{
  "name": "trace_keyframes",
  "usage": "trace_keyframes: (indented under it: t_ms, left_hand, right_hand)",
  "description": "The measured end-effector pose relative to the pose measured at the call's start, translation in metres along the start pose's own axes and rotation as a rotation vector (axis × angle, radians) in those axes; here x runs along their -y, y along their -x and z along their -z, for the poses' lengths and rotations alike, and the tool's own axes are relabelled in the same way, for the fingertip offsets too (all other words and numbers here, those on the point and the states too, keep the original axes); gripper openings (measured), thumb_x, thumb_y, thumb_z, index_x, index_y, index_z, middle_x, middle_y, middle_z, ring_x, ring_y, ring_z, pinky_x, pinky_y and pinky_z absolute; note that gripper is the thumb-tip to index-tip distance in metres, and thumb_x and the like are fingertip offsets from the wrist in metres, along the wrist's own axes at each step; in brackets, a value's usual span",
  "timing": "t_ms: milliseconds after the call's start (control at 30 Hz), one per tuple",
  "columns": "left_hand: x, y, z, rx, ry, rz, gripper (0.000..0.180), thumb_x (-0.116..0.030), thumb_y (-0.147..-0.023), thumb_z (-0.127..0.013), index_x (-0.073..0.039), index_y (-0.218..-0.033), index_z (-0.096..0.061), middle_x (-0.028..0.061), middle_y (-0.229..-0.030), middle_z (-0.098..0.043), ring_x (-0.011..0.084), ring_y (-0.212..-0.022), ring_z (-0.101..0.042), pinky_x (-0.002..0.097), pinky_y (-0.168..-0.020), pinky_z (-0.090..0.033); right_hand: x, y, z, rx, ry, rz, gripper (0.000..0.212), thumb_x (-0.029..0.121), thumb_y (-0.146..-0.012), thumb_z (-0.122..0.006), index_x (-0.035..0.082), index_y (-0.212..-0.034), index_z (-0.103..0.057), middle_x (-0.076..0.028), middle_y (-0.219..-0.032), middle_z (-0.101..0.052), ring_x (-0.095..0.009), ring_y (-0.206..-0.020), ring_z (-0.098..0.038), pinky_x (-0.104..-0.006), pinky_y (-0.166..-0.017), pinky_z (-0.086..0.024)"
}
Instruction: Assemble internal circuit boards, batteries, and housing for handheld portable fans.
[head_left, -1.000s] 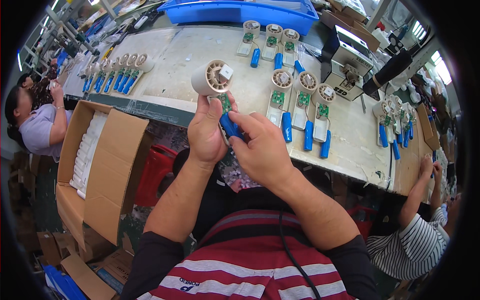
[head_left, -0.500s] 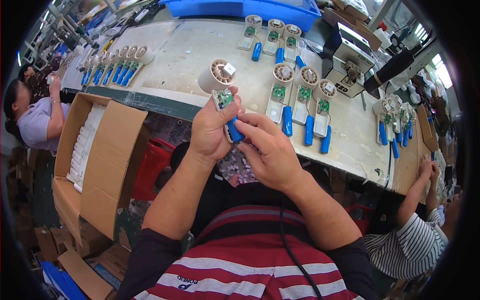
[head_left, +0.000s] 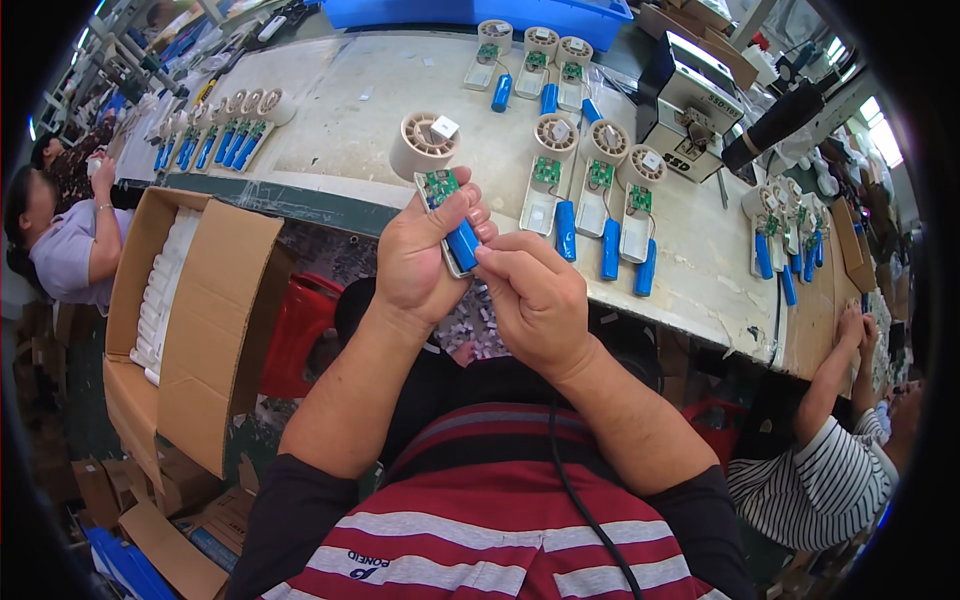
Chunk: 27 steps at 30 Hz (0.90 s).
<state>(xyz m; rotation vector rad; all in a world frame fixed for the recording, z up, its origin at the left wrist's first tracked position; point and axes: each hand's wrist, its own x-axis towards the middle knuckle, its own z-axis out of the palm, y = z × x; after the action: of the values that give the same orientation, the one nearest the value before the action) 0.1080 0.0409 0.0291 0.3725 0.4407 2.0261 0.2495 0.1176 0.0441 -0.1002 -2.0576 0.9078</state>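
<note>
My left hand [head_left: 418, 262] is wrapped round the open handle of a cream-coloured handheld fan, its round head [head_left: 412, 158] pointing away from me. A green circuit board [head_left: 441, 188] shows in the upper handle, above my thumb. Below it a blue cylindrical battery [head_left: 462, 244] lies in the handle shell. My right hand [head_left: 540, 305] is closed, with thumb and forefinger pinched together at the battery's lower right side. Whatever those fingertips may hold is hidden. On the bench to the right lie several similar open fans [head_left: 602, 175], their blue batteries [head_left: 610, 250] hanging out on wires.
Fans with batteries inside [head_left: 235, 140] line the bench's left. A cardboard box [head_left: 215, 330] of white tubular parts stands at left, near a red stool [head_left: 300, 325]. A black-and-white machine [head_left: 690, 110] and blue bin [head_left: 480, 15] sit at the back. People work on both sides.
My right fingers have drawn back from the battery's face to its lower side and curled into a tighter pinch. The left hand keeps its hold on the fan.
</note>
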Motion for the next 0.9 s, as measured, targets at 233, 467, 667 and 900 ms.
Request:
trace_keyframes:
  t_ms: [233,467,667,900]
  left_hand:
    - [0.0,-0.005,-0.002,-0.002,0.032,-0.123,0.033,-0.005,-0.104,-0.06,0.002,-0.136,-0.052,0.0085,-0.107,-0.055,0.0191,-0.095,-0.055,0.0356,-0.088,-0.053]
    - [-0.02,-0.008,0.009,-0.094,0.018,-0.099,0.036,-0.003,-0.102,-0.061,0.002,-0.137,-0.054,0.0099,-0.106,-0.061,0.0196,-0.092,-0.06,0.0348,-0.085,-0.055]
    - [-0.111,-0.055,0.047,-0.38,-0.922,-0.126,0.031,-0.007,-0.099,-0.069,0.003,-0.128,-0.063,0.0067,-0.095,-0.068,0.0164,-0.083,-0.066,0.0311,-0.079,-0.057]
    - [-0.209,-0.093,0.096,-0.699,-1.911,-0.135,0.076,-0.044,-0.087,-0.083,0.007,-0.135,-0.053,0.027,-0.12,-0.071,0.0373,-0.11,-0.069,0.045,-0.096,-0.054]
  right_hand:
    - [0.004,-0.002,-0.003,0.026,-0.037,-0.004,0.021,-0.005,-0.088,-0.072,-0.005,-0.109,-0.071,-0.02,-0.109,-0.068,-0.037,-0.1,-0.069,-0.0415,-0.087,-0.057]
    - [0.003,-0.005,-0.008,0.17,0.05,0.012,0.034,-0.003,-0.087,-0.073,-0.006,-0.121,-0.069,-0.022,-0.122,-0.064,-0.04,-0.11,-0.065,-0.0439,-0.095,-0.055]
    - [0.008,-0.009,0.004,0.139,0.031,-0.067,0.04,-0.002,-0.085,-0.076,-0.006,-0.124,-0.068,-0.023,-0.129,-0.062,-0.037,-0.112,-0.066,-0.0431,-0.096,-0.055]
    - [0.002,-0.01,0.004,0.2,-0.013,-0.154,0.027,-0.002,-0.085,-0.074,-0.002,-0.112,-0.071,-0.02,-0.117,-0.065,-0.036,-0.103,-0.068,-0.0407,-0.089,-0.056]
